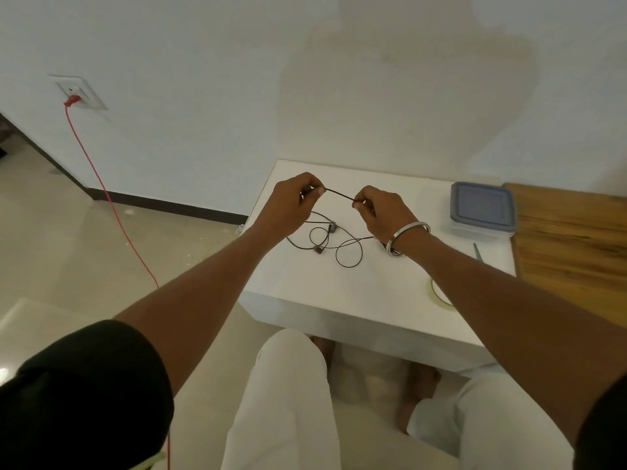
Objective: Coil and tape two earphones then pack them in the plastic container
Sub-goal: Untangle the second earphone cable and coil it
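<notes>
Both arms reach forward, bare from black short sleeves, forearms converging toward the middle. The left hand (pixel 291 201) is raised, back of the hand toward the camera, fingers curled, thumb and forefinger pinched in a tight grip. The right hand (pixel 381 212) sits just beside it and slightly lower, fingers curled and pinching likewise. A metal bangle (pixel 407 237) circles the right wrist.

A black earphone cable (pixel 339 195) is stretched taut above the middle of the white table (pixel 373 293); the rest trails in loose loops on the tabletop, with two grey earbuds (pixel 318 250) among them. The plastic container (pixel 481 209), clear with a blue-grey lid on, sits at the far right corner. A tape roll (pixel 437 293) lies near the right edge.
</notes>
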A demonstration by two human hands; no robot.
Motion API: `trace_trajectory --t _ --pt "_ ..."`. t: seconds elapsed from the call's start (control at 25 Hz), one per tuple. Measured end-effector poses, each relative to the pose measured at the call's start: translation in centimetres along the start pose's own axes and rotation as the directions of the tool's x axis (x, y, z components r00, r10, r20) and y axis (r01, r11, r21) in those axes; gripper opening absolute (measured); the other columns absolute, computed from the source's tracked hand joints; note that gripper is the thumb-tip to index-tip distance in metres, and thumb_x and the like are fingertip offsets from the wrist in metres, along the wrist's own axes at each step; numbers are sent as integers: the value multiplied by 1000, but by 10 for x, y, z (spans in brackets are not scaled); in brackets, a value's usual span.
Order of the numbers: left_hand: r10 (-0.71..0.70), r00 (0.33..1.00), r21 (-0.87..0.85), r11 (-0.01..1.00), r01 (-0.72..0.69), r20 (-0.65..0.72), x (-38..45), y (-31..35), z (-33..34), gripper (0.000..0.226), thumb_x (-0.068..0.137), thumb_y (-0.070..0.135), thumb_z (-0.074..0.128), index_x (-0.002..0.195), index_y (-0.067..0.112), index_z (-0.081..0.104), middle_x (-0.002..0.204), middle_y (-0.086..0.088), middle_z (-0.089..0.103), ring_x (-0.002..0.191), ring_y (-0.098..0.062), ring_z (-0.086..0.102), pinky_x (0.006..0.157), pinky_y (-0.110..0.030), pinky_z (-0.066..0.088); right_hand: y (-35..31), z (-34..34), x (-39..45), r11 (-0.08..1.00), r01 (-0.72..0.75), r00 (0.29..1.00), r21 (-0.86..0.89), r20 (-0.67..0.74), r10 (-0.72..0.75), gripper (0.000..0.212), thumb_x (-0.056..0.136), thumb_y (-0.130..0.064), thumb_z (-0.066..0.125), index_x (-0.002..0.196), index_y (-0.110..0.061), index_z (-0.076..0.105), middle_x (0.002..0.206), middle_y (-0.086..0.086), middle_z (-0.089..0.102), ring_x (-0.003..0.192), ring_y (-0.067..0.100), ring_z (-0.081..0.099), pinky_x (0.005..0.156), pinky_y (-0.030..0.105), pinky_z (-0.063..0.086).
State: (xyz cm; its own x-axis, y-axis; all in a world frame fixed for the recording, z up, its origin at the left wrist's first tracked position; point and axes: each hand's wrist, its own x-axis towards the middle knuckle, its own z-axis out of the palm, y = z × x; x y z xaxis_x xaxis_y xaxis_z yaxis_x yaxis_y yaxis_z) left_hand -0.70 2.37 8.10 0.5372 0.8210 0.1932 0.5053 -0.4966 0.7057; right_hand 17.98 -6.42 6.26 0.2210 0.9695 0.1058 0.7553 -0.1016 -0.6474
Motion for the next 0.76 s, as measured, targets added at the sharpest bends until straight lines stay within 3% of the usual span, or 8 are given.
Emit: trace_trajectory --t 0.08,0.16,0.28,0.6,0.76 --pt "10 999 61 998 -13 49 -4 1 -5 12 93 24 59 91 15 66 67 -7 58 52 -7 42 57 -21 38 1 -7 -6 1000 3 999 -5 -53 -3 15 96 -17 46 100 -11 59 76 0 57 72 20 51 68 32 42" --pt "36 997 115 992 -44 73 -6 2 -13 12 93 23 59 92 14 67 64 0 57 54 -6 46 60 -22 39 3 -14 -9 1000 -9 993 -1 -114 9 15 96 -16 44 100 -10 58 75 -1 56 73 21 52 70 34 43" --pt "70 997 168 983 -71 11 -1 4 -36 13 94 21 58 93 12 68 66 13 53 58 2 49 59 -9 35 12 -25 -16 999 -51 981 9 -187 52 16 97 -17 44 101 -10 57 65 -5 50 70 21 51 69 36 44" --pt "95 982 224 973 -57 -165 11 0 -88 17 95 19 57 95 7 69 85 0 64 66 5 52 65 -2 36 32 -38 -38 993 -118 989 -8 -88 117 18 97 -30 49 100 -14 57 71 -1 58 66 20 56 66 30 44" --pt "16 985 122 992 5 -171 7 5 -79 18 95 22 57 96 9 69 75 2 60 57 4 49 58 -5 36 43 -37 -35 958 -162 987 -239 -59 152 30 99 -30 42 98 -5 59 79 7 55 75 28 57 66 37 46"
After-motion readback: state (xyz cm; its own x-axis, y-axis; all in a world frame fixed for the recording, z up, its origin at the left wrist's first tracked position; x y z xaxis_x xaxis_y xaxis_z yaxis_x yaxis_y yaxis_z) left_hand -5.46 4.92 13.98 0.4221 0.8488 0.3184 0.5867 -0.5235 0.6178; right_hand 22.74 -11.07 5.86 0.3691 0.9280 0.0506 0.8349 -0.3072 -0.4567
